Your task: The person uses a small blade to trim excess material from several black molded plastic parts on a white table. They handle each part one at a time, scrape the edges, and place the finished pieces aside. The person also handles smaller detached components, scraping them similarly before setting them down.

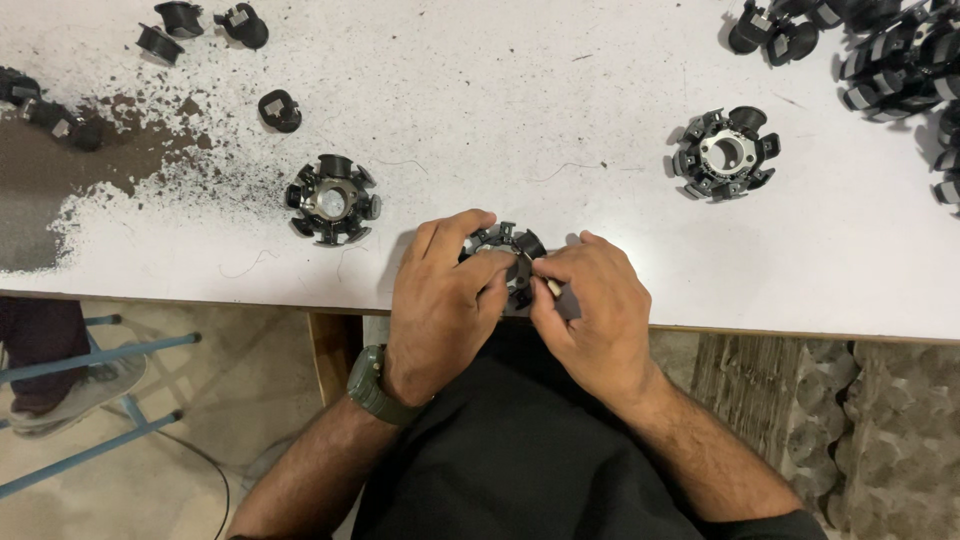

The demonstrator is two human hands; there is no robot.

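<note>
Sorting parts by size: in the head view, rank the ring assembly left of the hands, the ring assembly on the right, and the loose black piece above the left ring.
Largest: left ring assembly and right ring assembly, which look alike in size.
Smallest: loose black piece.

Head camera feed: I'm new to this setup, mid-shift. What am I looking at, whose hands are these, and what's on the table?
This is one view, from a camera on the person's head, looking down at their own bare hands; there is no machine. The left hand, with a green watch on its wrist, and the right hand together grip a black ring-shaped part with blocks around its rim, at the near edge of a white table. The right fingers also pinch something small and pale; I cannot tell what. Two similar ring parts lie free: one to the left, one to the right. Small loose black pieces sit top left, a pile of them top right, and dark dust at the left.
</note>
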